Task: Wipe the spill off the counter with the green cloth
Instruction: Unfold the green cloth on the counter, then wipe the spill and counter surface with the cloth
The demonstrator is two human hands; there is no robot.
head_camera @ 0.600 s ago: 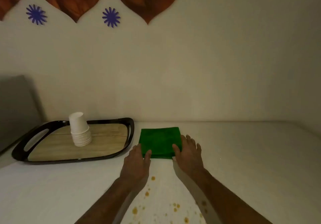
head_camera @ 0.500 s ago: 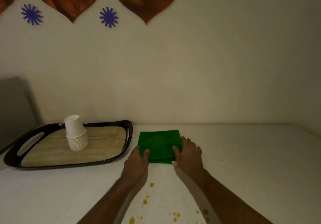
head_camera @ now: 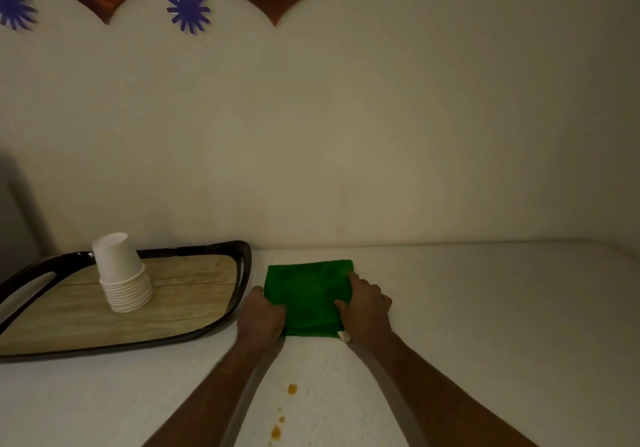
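Both hands hold the folded green cloth (head_camera: pixel 310 294): the left hand (head_camera: pixel 260 318) has its grip closed over the cloth's 8 o'clock corner, and the right hand (head_camera: pixel 367 308) has its grip closed on the 3 o'clock edge, thumb on top. The cloth lies flat on the white surface (head_camera: pixel 485 325) near the wall. Brown spill drops (head_camera: pixel 292 389) sit on the surface at 6 o'clock from the cloth, between the forearms. At 9 o'clock, just beside the left hand, a dark-rimmed tray (head_camera: pixel 242 273) carries a stack of upturned paper cups (head_camera: pixel 123 273).
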